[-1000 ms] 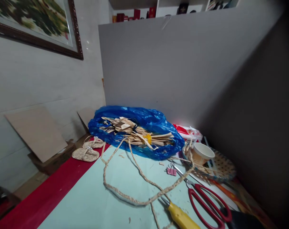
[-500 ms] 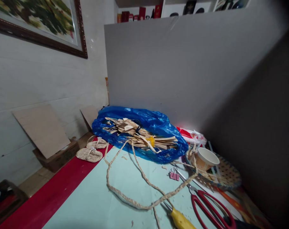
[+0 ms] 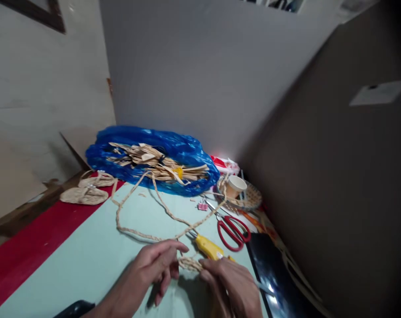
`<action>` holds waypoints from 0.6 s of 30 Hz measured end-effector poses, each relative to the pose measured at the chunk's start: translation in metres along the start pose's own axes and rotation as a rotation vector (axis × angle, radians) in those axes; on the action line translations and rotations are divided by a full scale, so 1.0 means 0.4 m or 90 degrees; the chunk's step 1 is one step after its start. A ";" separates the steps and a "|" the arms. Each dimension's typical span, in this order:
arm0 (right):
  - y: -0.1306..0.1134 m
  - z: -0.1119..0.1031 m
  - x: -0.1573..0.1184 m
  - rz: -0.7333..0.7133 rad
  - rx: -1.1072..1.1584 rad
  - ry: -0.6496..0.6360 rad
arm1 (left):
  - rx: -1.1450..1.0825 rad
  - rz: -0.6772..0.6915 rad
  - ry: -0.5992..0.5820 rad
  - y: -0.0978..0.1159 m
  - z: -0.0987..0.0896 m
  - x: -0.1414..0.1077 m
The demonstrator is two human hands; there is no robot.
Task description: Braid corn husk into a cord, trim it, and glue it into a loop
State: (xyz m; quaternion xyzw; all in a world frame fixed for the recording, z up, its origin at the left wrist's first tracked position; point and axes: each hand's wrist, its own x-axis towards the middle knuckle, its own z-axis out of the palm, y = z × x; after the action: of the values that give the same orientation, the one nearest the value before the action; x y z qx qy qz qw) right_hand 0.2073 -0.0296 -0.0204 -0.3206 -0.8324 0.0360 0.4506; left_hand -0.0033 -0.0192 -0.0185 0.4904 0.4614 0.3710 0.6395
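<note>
My right hand point(image 3: 233, 282) is closed, its thumb and fingers pinching one end of a small woven straw piece point(image 3: 190, 263) just above the table. My left hand point(image 3: 154, 269) is beside the piece's other end, fingers apart and index finger stretched over it; whether it touches is unclear. From near the hands a braided straw cord point(image 3: 137, 232) loops over the pale green tabletop point(image 3: 97, 256). Behind the right hand lies a yellow-handled tool point(image 3: 209, 247) with a metal tip. Red-handled scissors point(image 3: 233, 232) rest beyond it, near a pink binder clip point(image 3: 202, 206).
A blue plastic bag point(image 3: 194, 154) holding straw bundles point(image 3: 154, 161) lies at the back. Small straw sandals point(image 3: 84, 195) sit on the red strip point(image 3: 48, 225) at left. A paper cup point(image 3: 236, 185) stands in a woven basket point(image 3: 253, 196) at right, near a shiny black object point(image 3: 270, 260).
Both hands have come into view at the bottom, with the woven straw piece in the right one. The view has turned right and down, so the table items appear further left and higher.
</note>
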 end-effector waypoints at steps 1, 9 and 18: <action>-0.002 0.002 0.003 0.012 0.014 0.010 | 0.011 0.005 -0.004 0.006 0.007 0.000; -0.039 0.006 0.019 0.071 0.073 0.037 | 0.196 0.207 0.090 0.006 0.038 -0.029; -0.018 0.020 0.004 0.094 0.093 0.003 | 0.211 0.121 0.068 0.020 0.039 -0.027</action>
State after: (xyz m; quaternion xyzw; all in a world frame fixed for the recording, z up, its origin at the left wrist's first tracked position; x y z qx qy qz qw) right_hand 0.1969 -0.0327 -0.0215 -0.3475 -0.8006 0.1286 0.4709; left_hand 0.0080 -0.0316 -0.0068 0.6101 0.5007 0.3742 0.4869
